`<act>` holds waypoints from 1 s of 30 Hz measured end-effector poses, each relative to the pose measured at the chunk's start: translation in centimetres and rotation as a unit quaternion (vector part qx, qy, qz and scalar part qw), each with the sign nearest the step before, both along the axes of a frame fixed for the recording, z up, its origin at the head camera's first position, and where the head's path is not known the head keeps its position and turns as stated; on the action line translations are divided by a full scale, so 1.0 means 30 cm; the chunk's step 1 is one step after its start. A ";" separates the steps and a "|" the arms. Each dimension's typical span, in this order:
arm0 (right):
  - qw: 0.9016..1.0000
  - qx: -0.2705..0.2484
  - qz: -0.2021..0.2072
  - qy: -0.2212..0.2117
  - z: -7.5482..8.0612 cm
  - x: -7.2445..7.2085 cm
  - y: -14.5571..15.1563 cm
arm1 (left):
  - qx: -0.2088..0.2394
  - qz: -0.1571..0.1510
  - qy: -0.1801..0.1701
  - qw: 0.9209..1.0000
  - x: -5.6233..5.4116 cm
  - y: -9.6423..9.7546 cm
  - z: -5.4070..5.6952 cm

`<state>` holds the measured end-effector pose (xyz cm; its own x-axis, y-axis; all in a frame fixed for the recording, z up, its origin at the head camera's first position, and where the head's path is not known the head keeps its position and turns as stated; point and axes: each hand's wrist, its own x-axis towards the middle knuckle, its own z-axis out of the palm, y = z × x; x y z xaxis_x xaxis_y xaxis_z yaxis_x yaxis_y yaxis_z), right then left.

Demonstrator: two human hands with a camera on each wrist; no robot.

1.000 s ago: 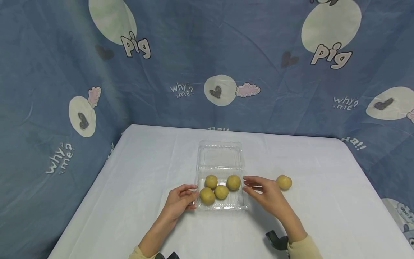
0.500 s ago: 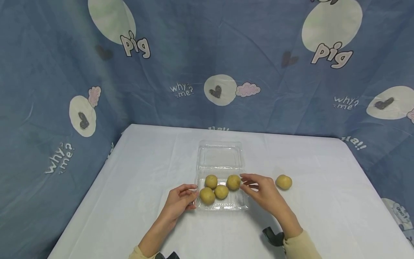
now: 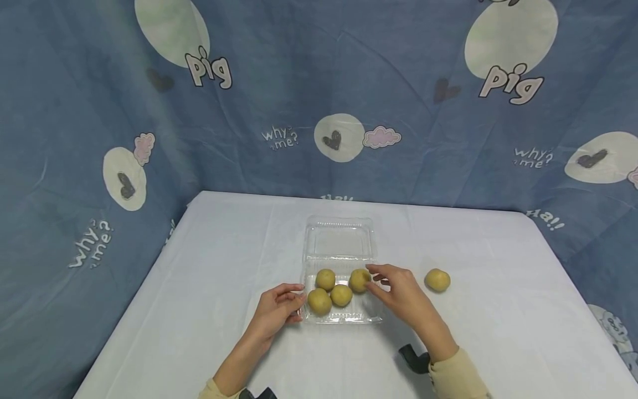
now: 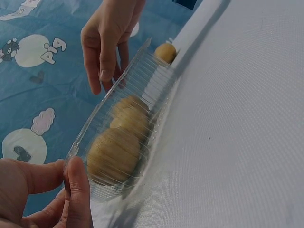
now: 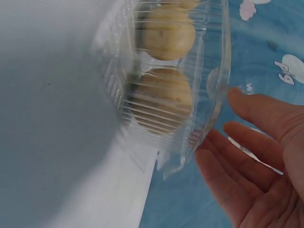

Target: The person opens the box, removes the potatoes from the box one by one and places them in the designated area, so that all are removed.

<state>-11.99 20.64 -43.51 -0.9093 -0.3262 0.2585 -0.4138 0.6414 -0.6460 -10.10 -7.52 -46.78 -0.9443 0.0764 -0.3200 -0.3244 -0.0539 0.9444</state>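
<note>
A clear plastic clamshell box (image 3: 359, 317) lies on the table with its lid (image 3: 339, 238) folded back. Several round yellow potatoes (image 3: 319, 302) sit in its base. My left hand (image 3: 276, 310) pinches the box's left rim between thumb and fingers, as the left wrist view shows. Over the right rim reaches my right hand (image 3: 401, 291), fingers and thumb spread beside the rightmost potato (image 3: 359, 281). In the right wrist view that hand's thumb and fingers stand apart at the rim, with nothing gripped. Whether its fingertips touch the potato is hidden.
One more potato (image 3: 437, 280) lies on the white tablecloth (image 3: 224, 249) to the right of the box. A blue printed curtain (image 3: 279, 66) hangs behind the table and along its left side.
My right hand has moved left, from just outside the box's right side to above its rim by the rightmost potato. My left hand and the box have stayed still.
</note>
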 end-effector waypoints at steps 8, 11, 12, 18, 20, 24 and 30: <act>0.997 0.062 -0.035 0.005 0.011 -0.007 -0.035 | 0.001 0.002 0.001 1.000 -0.004 0.002 0.001; 0.995 0.086 -0.048 -0.005 0.016 -0.008 -0.054 | 0.001 0.003 0.000 1.000 -0.004 0.004 0.001; 0.994 0.092 -0.052 -0.008 0.018 -0.008 -0.060 | 0.001 0.004 -0.001 1.000 -0.003 0.004 0.002; 0.990 0.124 -0.068 -0.026 0.022 -0.001 -0.095 | 0.003 0.000 -0.001 1.000 0.001 0.002 0.002; 0.989 0.126 -0.072 -0.033 0.022 0.000 -0.105 | 0.004 -0.001 -0.001 1.000 0.002 0.001 0.003; 0.988 0.131 -0.072 -0.032 0.018 0.001 -0.121 | 0.004 -0.001 0.000 1.000 0.002 0.000 0.003; 0.987 0.143 -0.076 -0.021 0.011 0.001 -0.133 | 0.005 -0.002 0.002 1.000 0.002 -0.001 0.001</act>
